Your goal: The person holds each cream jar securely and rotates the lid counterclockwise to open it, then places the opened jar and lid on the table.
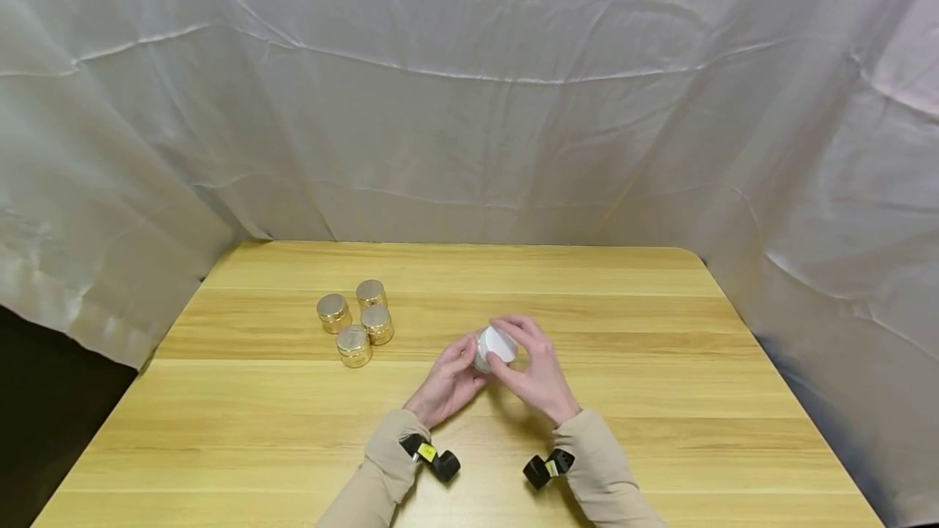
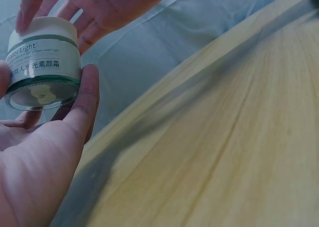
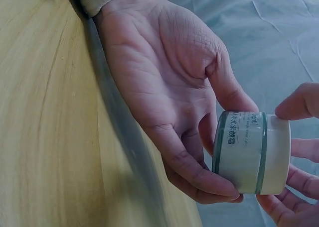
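A small cosmetic cream jar (image 1: 482, 358) with a white lid (image 1: 500, 344) is held tilted above the wooden table, between both hands. My left hand (image 1: 447, 382) grips the jar's body, thumb on one side and fingers on the other. My right hand (image 1: 539, 371) pinches the lid's edge between thumb and fingers. The left wrist view shows a printed label (image 2: 42, 57) reading "Water Light" and a clear base. In the right wrist view the lid (image 3: 277, 155) sits on the jar body (image 3: 239, 152); whether it is screwed tight I cannot tell.
Several gold-lidded jars (image 1: 354, 345) stand grouped on the table's left half. The wooden table (image 1: 697, 381) reaches back to a pale hanging curtain (image 1: 469, 121), which also encloses the sides.
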`<state>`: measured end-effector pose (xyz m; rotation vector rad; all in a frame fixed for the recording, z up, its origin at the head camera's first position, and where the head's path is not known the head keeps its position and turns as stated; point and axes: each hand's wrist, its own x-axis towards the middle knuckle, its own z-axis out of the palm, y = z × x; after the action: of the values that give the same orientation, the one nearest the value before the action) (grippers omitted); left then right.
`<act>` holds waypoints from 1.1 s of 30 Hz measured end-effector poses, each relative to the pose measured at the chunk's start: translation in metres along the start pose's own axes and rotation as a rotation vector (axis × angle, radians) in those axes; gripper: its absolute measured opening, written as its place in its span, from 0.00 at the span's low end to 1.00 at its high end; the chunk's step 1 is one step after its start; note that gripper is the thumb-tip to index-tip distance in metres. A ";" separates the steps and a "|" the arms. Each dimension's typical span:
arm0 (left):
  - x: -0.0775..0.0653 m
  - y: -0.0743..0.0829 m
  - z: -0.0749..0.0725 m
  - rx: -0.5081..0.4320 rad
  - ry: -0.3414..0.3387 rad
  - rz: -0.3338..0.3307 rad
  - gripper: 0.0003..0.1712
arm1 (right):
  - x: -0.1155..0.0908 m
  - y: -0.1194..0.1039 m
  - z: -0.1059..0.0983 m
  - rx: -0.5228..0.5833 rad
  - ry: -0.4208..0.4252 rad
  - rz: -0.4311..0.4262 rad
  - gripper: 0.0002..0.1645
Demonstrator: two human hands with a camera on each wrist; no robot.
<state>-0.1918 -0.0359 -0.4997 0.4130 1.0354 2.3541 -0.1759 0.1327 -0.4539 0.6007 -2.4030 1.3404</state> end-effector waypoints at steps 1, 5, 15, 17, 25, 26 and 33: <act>0.000 0.000 0.000 0.000 0.002 0.001 0.34 | 0.000 0.000 0.000 0.003 -0.006 0.002 0.28; -0.001 0.001 0.001 -0.004 0.009 0.006 0.35 | 0.001 -0.001 0.001 -0.013 0.004 0.025 0.29; 0.000 0.000 0.001 0.003 0.017 0.000 0.35 | 0.001 0.000 0.001 -0.041 0.043 0.041 0.28; 0.000 0.001 0.000 -0.004 0.019 -0.001 0.35 | 0.001 0.000 0.000 -0.031 0.027 0.030 0.27; 0.000 0.001 -0.001 0.001 0.016 -0.005 0.36 | 0.001 -0.001 0.000 0.007 -0.019 0.019 0.29; 0.000 0.001 0.000 0.002 0.016 -0.004 0.36 | 0.001 -0.002 0.000 0.006 -0.014 0.027 0.29; 0.000 -0.001 -0.001 0.003 0.018 0.007 0.37 | 0.001 -0.001 0.001 -0.024 0.047 0.043 0.29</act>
<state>-0.1918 -0.0360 -0.5007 0.3980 1.0476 2.3673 -0.1760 0.1312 -0.4531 0.5084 -2.4039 1.3264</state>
